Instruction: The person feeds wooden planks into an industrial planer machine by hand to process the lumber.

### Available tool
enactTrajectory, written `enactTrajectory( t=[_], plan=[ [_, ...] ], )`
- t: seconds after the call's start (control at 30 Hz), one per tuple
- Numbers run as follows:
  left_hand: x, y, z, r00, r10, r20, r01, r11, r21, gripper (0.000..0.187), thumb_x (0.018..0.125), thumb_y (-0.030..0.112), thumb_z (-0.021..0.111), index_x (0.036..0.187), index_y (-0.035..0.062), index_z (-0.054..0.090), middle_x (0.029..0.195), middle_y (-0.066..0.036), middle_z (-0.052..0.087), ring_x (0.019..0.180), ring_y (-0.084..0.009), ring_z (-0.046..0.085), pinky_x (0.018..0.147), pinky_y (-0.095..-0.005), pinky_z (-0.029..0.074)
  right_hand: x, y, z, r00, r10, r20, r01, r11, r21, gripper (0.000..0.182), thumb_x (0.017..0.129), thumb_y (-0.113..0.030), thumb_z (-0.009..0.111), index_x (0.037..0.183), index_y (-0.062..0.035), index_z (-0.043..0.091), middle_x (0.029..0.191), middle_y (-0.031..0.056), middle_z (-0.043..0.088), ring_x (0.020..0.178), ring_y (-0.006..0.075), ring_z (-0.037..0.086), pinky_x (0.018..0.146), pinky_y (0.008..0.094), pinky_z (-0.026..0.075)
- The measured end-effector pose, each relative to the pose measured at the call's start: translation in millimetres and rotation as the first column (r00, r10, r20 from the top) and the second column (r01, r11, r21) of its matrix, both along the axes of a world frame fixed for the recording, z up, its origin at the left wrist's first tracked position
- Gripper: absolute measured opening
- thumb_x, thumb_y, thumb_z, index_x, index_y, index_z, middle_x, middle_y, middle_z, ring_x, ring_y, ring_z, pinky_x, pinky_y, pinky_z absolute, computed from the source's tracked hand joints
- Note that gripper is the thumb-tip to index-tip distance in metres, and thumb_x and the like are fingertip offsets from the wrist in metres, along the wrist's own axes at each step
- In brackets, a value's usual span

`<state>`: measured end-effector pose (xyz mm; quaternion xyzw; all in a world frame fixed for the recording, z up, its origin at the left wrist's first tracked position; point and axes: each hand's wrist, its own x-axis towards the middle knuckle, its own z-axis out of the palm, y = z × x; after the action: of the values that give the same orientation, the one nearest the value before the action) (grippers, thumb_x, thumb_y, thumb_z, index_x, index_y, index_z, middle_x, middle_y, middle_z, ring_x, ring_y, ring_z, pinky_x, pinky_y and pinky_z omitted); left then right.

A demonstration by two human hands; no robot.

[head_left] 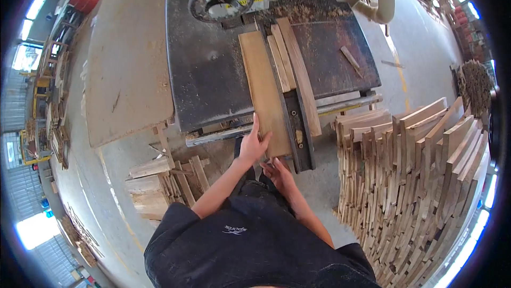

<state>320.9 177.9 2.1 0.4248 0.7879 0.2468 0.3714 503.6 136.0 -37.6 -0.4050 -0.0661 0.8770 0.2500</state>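
Note:
A long, flat wooden board (262, 88) lies on the dark machine table (205, 70), its near end reaching past the table edge toward me. My left hand (254, 145) holds the board's left side near that end, thumb on top and index finger along the edge. At the near end, my right hand (278, 173) has its fingers curled against the board, partly hidden beneath it. The board runs alongside a black metal fence (299, 136). Narrow wood strips (282, 59) and a longer plank (299, 75) lie to its right.
A black handwheel (221, 2) stands at the table's far side, with a hose (382, 1) to the right. A tall stack of boards (404, 181) rises at my right. More wood pieces (154, 189) sit at left, below a wide brown panel (130, 59). An offcut (351, 60) lies on the table.

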Motion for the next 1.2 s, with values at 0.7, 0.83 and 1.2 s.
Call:
enactTrajectory(
  t=[0.7,0.83,1.2],
  plan=[
    [-147,181,-27,0.963,0.181,0.198,-0.215,0.962,0.166,0.093,0.085,0.038,0.075,0.156,0.003,0.027,0.12,-0.023,0.068,0.108,-0.0363,0.068,0.091,-0.0426,0.052,-179,205,-3,0.879,0.159,0.449,-0.244,0.96,0.137,0.049,0.1,-0.055,0.054,0.081,-0.01,0.055,0.055,-0.0012,0.045,0.043,0.0135,0.043,0.039,0.0291,0.03],
    [-172,210,-44,0.981,0.176,0.078,-0.191,0.943,0.272,0.093,0.083,0.04,0.074,0.157,0.008,0.028,0.115,-0.022,0.07,0.104,-0.0383,0.068,0.087,-0.0461,0.054,-204,237,-5,0.915,0.142,0.378,-0.18,0.981,0.068,0.048,0.097,-0.057,0.058,0.078,-0.0139,0.052,0.053,-0.0037,0.037,0.042,0.0103,0.035,0.038,0.027,0.023],
    [-201,185,-27,0.974,0.221,0.054,-0.203,0.737,0.645,0.032,0.093,0.02,0.068,0.119,0.0004,0.065,0.09,-0.022,0.07,0.076,-0.0374,0.069,0.066,-0.0439,0.054,-256,300,27,0.843,0.164,0.512,-0.26,0.958,0.122,0.042,0.099,-0.052,0.058,0.083,-0.0129,0.052,0.055,-0.0046,0.04,0.046,0.0101,0.04,0.041,0.0246,0.028]
  ],
)
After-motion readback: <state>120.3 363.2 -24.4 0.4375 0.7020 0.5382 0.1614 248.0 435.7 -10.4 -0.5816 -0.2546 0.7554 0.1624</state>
